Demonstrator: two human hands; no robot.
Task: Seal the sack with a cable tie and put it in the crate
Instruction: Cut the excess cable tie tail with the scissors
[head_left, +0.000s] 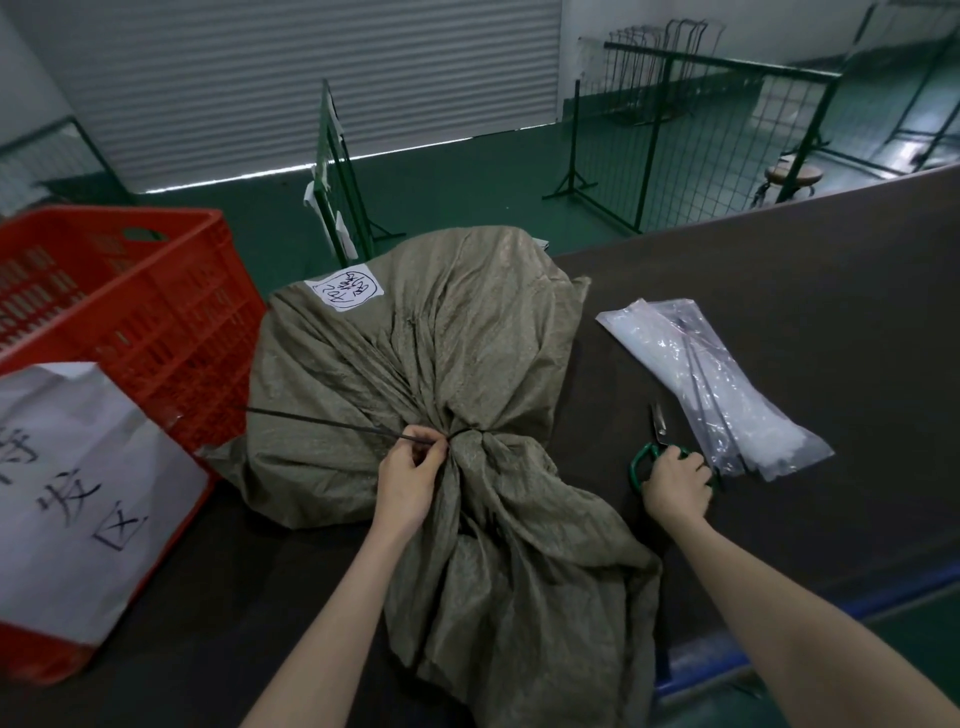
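Sack (415, 374), olive woven cloth, lies on the dark table (779, 312) with its neck gathered toward me and a white label (344, 289) on its far side. Tie (337, 428), black, is looped around the neck and looks cinched; its long tail runs out to the left toward the crate (130, 312). Crate, red plastic, stands just beside the sack on the left, with a white sheet (78, 467) hung over its near wall. My left hand (410, 478) pinches the tail close to the neck, fingers closed on it. My right hand (675, 483) rests over the green handles of the scissors (655, 441), fingers curled around them; I cannot tell whether they are lifted off the table. Bag (711, 384), clear plastic with spare ties inside, lies just beside the scissors on the right. Step in hand, as I judge it: trimming the tail. To do it well I keep the tail taut and straight with the left hand, bring the blades in from the right near the tie's lock, and cut clear of both the cloth and my fingertips, leaving a short stub. Sack is not yet in the crate.
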